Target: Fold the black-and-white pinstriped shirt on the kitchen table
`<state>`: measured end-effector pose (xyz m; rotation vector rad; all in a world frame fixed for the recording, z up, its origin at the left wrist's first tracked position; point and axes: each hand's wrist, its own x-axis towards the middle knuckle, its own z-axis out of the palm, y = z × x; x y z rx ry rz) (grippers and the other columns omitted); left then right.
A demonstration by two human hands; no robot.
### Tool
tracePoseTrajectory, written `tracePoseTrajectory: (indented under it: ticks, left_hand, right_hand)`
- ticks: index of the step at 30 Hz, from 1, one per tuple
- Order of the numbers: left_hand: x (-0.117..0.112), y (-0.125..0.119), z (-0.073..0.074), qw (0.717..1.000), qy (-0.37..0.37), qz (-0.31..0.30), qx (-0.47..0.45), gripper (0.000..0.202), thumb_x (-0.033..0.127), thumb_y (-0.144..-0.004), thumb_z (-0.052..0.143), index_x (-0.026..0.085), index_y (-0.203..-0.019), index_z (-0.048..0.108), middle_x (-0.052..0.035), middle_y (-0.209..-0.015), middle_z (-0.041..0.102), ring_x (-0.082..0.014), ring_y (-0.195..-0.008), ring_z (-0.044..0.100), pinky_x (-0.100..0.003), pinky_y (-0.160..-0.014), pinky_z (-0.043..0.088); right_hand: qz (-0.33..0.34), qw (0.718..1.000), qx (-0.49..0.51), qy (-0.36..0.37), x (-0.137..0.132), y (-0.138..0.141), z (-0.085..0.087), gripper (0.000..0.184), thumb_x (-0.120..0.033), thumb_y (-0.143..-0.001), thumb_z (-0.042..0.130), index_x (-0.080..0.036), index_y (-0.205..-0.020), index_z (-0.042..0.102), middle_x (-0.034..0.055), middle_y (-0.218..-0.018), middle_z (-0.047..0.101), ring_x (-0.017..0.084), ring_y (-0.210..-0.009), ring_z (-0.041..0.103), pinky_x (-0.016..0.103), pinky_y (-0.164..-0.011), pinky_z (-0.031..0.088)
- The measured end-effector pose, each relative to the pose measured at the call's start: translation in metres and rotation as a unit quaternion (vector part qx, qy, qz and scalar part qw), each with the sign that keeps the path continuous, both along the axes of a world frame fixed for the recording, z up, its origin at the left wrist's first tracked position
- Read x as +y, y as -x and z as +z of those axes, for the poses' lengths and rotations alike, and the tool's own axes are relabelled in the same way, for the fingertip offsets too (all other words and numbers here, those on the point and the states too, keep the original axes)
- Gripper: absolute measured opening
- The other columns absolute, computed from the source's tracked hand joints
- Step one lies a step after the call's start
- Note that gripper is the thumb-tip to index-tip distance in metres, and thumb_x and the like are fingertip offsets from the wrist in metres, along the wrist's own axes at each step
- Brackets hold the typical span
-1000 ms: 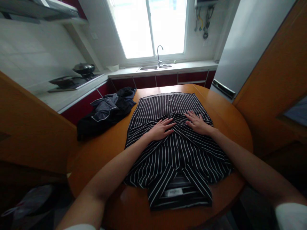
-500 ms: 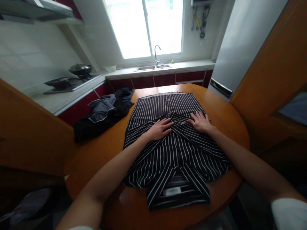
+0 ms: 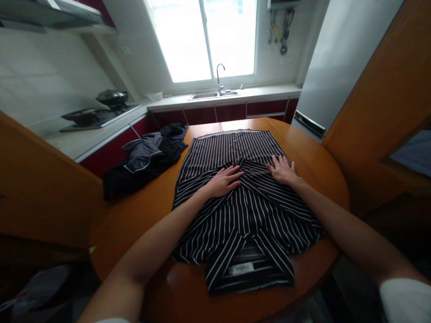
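A black shirt with white stripes (image 3: 252,211) lies spread on the round wooden table (image 3: 138,224), its collar toward me and its hem toward the window. Both sleeves are folded inward across the body and meet near the middle. My left hand (image 3: 222,181) rests flat on the sleeves at the centre, fingers stretched out. Over the right side, my right hand (image 3: 283,172) lies with spread fingers on the folded sleeve near the shirt's edge. A white label (image 3: 241,268) shows inside the collar.
Dark and grey clothes (image 3: 144,154) lie heaped at the table's left edge. Beyond the table are a counter with a sink (image 3: 215,95) and a stove with pans (image 3: 111,98). A fridge (image 3: 340,67) stands to the right.
My right hand has slid slightly to the right over the sleeve. My left hand and the shirt look the same.
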<state>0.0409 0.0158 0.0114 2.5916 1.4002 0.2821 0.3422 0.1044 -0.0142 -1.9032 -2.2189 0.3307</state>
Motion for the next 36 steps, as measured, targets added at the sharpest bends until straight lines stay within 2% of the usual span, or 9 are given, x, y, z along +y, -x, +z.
tracePoseTrajectory:
  ticks: [4, 12, 14, 17, 20, 22, 25, 36]
  left_hand:
    - [0.0, 0.0, -0.001, 1.0, -0.004, 0.001, -0.002, 0.055, 0.057, -0.105, 0.038, 0.037, -0.155, 0.04, -0.0008, -0.168, 0.024, -0.0286, -0.155, 0.021, -0.054, -0.126, 0.016]
    - [0.0, 0.0, 0.0, 1.0, -0.005, 0.001, 0.005, 0.055, 0.056, -0.105, 0.038, 0.036, -0.156, 0.039, -0.0011, -0.168, 0.023, -0.0287, -0.155, 0.022, -0.054, -0.126, 0.016]
    - [-0.001, -0.001, 0.001, 1.0, -0.007, 0.002, 0.004, 0.054, 0.056, -0.105, 0.038, 0.037, -0.156, 0.04, -0.0008, -0.168, 0.024, -0.0287, -0.155, 0.022, -0.054, -0.126, 0.016]
    - [-0.001, -0.001, 0.001, 1.0, -0.007, 0.001, 0.003, 0.054, 0.056, -0.105, 0.039, 0.036, -0.156, 0.04, -0.001, -0.168, 0.024, -0.0289, -0.155, 0.022, -0.054, -0.125, 0.017]
    - [-0.001, -0.001, 0.001, 1.0, -0.009, 0.0, -0.002, 0.054, 0.056, -0.105, 0.039, 0.037, -0.155, 0.04, -0.0003, -0.167, 0.025, -0.0286, -0.155, 0.022, -0.054, -0.125, 0.017]
    - [-0.001, -0.001, 0.001, 1.0, -0.011, 0.0, -0.004, 0.054, 0.056, -0.105, 0.038, 0.037, -0.155, 0.041, 0.0001, -0.167, 0.025, -0.0285, -0.155, 0.022, -0.054, -0.126, 0.017]
    - [-0.002, -0.001, 0.001, 1.0, -0.006, 0.001, 0.001, 0.055, 0.056, -0.105, 0.037, 0.036, -0.156, 0.04, -0.0004, -0.168, 0.024, -0.0284, -0.155, 0.021, -0.053, -0.126, 0.016]
    - [-0.001, -0.001, 0.001, 1.0, -0.002, 0.004, 0.004, 0.056, 0.059, -0.105, 0.035, 0.036, -0.156, 0.04, -0.0002, -0.168, 0.024, -0.0281, -0.155, 0.021, -0.052, -0.126, 0.016]
  right_hand:
    - [-0.002, 1.0, 0.014, -0.009, 0.0, 0.0, 0.0, 0.092, -0.075, -0.094, 0.011, -0.016, -0.163, 0.021, 0.0176, -0.168, 0.019, 0.037, -0.156, 0.009, 0.067, -0.12, 0.004]
    - [0.004, 1.0, -0.014, -0.02, -0.013, 0.003, 0.011, 0.08, -0.061, -0.1, 0.011, -0.013, -0.163, 0.02, 0.0198, -0.169, 0.013, 0.04, -0.155, 0.007, 0.069, -0.119, 0.007]
    - [0.031, 0.998, -0.024, -0.052, -0.016, 0.006, 0.013, 0.077, -0.059, -0.101, 0.012, -0.014, -0.163, 0.02, 0.0182, -0.17, 0.01, 0.038, -0.156, 0.005, 0.068, -0.12, 0.005]
    - [0.106, 0.991, -0.029, -0.071, -0.018, 0.013, 0.015, 0.073, -0.057, -0.102, 0.014, -0.019, -0.164, 0.019, 0.0131, -0.171, 0.008, 0.032, -0.157, 0.001, 0.065, -0.122, 0.004]
    - [0.181, 0.982, -0.033, -0.028, -0.02, 0.018, 0.014, 0.074, -0.061, -0.101, 0.017, -0.023, -0.164, 0.016, 0.01, -0.171, 0.006, 0.03, -0.157, -0.001, 0.064, -0.122, 0.003]
    - [0.2, 0.979, -0.043, 0.01, -0.021, 0.019, 0.013, 0.077, -0.065, -0.1, 0.018, -0.022, -0.165, 0.015, 0.01, -0.171, 0.005, 0.031, -0.157, -0.001, 0.063, -0.122, 0.002]
    - [0.182, 0.981, -0.056, 0.043, -0.022, 0.018, 0.013, 0.082, -0.067, -0.099, 0.019, -0.02, -0.165, 0.012, 0.0105, -0.171, 0.004, 0.03, -0.157, -0.001, 0.061, -0.123, 0.001]
    - [0.171, 0.982, -0.06, 0.048, -0.019, 0.015, 0.012, 0.082, -0.069, -0.098, 0.019, -0.021, -0.165, 0.015, 0.0095, -0.171, 0.003, 0.029, -0.157, -0.002, 0.057, -0.124, 0.001]
